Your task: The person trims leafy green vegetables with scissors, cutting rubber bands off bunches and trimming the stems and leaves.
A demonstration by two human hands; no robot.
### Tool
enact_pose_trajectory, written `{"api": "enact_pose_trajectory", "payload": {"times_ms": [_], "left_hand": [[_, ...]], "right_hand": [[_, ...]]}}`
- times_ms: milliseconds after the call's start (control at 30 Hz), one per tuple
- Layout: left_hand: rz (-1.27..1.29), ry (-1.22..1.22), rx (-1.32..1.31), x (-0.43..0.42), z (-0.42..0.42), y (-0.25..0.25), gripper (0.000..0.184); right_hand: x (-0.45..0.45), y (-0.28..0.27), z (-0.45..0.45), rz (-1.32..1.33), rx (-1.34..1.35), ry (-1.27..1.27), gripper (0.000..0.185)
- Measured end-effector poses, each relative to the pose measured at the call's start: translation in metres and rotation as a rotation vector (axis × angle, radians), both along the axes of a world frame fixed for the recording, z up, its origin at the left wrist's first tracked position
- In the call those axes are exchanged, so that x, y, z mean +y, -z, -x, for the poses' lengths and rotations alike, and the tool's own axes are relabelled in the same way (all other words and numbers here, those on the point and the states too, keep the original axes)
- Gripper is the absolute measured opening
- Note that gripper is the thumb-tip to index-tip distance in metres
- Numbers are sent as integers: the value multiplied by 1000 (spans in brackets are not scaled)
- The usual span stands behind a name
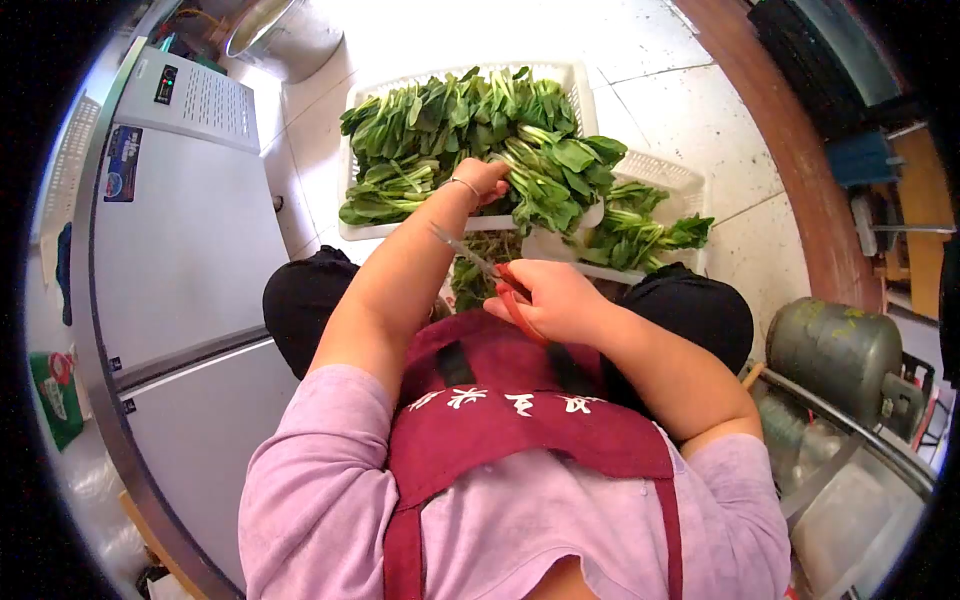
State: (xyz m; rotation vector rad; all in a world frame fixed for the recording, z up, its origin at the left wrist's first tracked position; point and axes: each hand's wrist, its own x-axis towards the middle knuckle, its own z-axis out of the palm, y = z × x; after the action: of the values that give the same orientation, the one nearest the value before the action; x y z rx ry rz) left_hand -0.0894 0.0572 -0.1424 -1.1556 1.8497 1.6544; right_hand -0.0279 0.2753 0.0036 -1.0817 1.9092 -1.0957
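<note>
Over a white plastic basket [352,200] full of leafy greens [450,110], my left hand [484,184] is closed around the stem end of a bunch of greens [560,175]. The leaves of that bunch spread to the right, over the basket's edge. Closer to my body, my right hand [555,298] grips a pair of scissors [512,298] by its red handles. The blades point up and left, close to my left forearm and apart from the bunch. More greens [470,285] lie low between my knees, partly hidden by the scissors and my right hand.
A smaller white basket [680,180] with greens [645,230] stands to the right, partly overlapped by the large one. A white fridge [190,240] is on the left, a metal pot [290,40] at the back left. A gas cylinder [835,355] lies at the right.
</note>
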Motion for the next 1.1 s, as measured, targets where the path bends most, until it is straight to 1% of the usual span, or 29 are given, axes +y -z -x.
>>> {"api": "enact_pose_trajectory", "payload": {"times_ms": [33, 67, 133, 167, 233, 300, 367, 400, 467, 500, 567, 600, 667, 700, 767, 800, 833, 867, 900, 967, 1000, 1033, 1100], "left_hand": [[-82, -81, 57, 1, -2, -1, 30], [-83, -82, 57, 1, -3, -2, 30], [-263, -188, 119, -3, -8, -8, 22], [-262, -188, 120, -5, -11, -8, 22], [-448, -303, 255, -7, -21, -15, 17], [-412, -264, 306, -9, -36, -22, 14], [-398, -269, 462, -8, -46, -29, 15], [-397, -269, 465, -9, -50, -32, 15], [-488, -258, 587, -10, -58, -37, 19], [-487, -261, 589, -10, -62, -43, 19], [-619, -259, 738, -10, -70, -55, 22], [-655, -229, 763, -11, -73, -61, 32], [-696, -236, 770, -14, -80, -72, 33], [-740, -242, 773, -15, -83, -77, 35], [-748, -248, 779, -16, -89, -84, 35], [-797, -261, 775, -16, -92, -90, 34], [-846, -275, 770, -15, -95, -97, 33], [-862, -330, 711, -12, -99, -103, 30], [-859, -332, 709, -13, -103, -102, 30], [-922, -357, 710, -16, -111, -101, 23], [-842, -375, 703, -10, -113, -104, 21], [-841, -377, 701, -10, -117, -106, 21], [-1006, -325, 735, -8, -124, -110, 21]], "right_hand": [[1, 1, 0, -2, 10, -6, 32], [1, -1, 1, -3, 10, -6, 32], [1, -5, 3, -77, 33, -47, 40], [1, -5, 3, -76, 34, -48, 40], [1, -3, 0, -23, 53, -4, 32], [2, -1, -1, -15, 40, 5, 31], [2, -2, -2, -8, 29, 12, 31], [2, -3, -2, 9, 19, 18, 29], [2, -3, 0, 27, 12, 21, 27], [2, 0, 0, 33, 18, 48, 25], [2, 0, 2, 42, 26, 69, 23], [3, -4, 5, 64, -13, 98, 21], [5, -4, 11, 147, -110, 161, 18], [6, 1, 14, 147, -109, 158, 18], [8, 12, 20, 298, -290, 277, 18], [10, -1, 23, 196, -349, 304, 21], [9, 2, 26, 201, -356, 342, 26], [9, -3, 28, 189, -391, 360, 27], [10, -7, 29, 177, -427, 379, 29], [9, 2, 30, 179, -396, 378, 30], [9, 5, 31, 183, -360, 379, 31], [9, 6, 31, 182, -362, 378, 31], [10, 7, 31, 119, -317, 357, 31]]}}
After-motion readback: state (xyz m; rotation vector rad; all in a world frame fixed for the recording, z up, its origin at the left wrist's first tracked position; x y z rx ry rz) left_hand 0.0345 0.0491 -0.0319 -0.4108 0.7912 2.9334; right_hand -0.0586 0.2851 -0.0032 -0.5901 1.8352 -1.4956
